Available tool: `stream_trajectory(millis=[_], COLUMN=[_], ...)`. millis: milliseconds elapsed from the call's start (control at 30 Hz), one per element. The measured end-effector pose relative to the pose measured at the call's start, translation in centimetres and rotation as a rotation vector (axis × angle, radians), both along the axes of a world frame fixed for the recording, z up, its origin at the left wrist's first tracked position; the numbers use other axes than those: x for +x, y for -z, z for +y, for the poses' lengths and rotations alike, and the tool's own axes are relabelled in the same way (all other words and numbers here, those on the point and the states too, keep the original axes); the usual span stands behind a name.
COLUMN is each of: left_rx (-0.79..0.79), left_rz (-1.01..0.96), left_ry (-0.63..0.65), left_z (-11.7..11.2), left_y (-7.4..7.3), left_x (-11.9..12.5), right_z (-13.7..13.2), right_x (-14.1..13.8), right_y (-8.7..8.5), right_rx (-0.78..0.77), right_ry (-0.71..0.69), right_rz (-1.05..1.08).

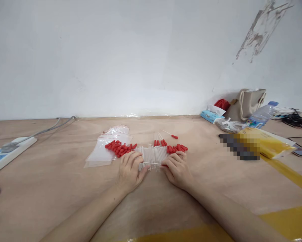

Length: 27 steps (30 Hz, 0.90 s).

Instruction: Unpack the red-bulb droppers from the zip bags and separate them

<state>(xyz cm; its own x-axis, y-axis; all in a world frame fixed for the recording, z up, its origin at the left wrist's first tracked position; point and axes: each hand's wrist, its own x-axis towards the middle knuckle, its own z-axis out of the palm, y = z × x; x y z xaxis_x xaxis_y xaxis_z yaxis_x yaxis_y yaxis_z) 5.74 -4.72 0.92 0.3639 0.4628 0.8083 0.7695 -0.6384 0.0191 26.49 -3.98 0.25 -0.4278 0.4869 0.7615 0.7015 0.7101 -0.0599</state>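
Observation:
A thin clear tube lies crosswise between my two hands, above a pile of similar clear tubes. My left hand pinches its left end between thumb and fingers. At the other end, the closed fingers of my right hand grip the tube, and a trace of red shows at their tips. Red rubber bulbs lie in a heap beyond my left hand and in a smaller group beyond my right. Several tubes fitted with red bulbs rest behind the pile.
Clear zip bags lie left of the bulbs. A power strip with a grey cable is at far left. On the right are a tissue pack, a cloth bag, a plastic bottle and a yellow package. A wall stands behind.

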Motion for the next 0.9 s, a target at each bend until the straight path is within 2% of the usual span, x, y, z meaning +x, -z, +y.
stream_trajectory(millis=[100, 200, 500, 767, 900], left_rx=[-0.002, -0.01, -0.053, -0.052, -0.063], left_rz=[0.16, 0.222, 0.228, 0.219, 0.155], left_ry=[0.07, 0.095, 0.089, 0.123, 0.111], left_z=[0.0, 0.0, -0.5, -0.8, -0.6], left_y=[0.1, 0.2, 0.1, -0.3, -0.1], left_x=[0.4, 0.7, 0.5, 0.6, -0.5], right_z=[-0.2, -0.4, -0.5, -1.0, -0.7], right_x=[-0.3, -0.6, 0.1, 0.1, 1.2], right_y=[0.3, 0.5, 1.0, 0.4, 0.4], right_rx=[0.012, 0.025, 0.015, 0.012, 0.018], right_ry=[-0.044, -0.069, -0.055, -0.091, -0.075], right_rz=[-0.016, -0.035, -0.055, -0.059, -0.053])
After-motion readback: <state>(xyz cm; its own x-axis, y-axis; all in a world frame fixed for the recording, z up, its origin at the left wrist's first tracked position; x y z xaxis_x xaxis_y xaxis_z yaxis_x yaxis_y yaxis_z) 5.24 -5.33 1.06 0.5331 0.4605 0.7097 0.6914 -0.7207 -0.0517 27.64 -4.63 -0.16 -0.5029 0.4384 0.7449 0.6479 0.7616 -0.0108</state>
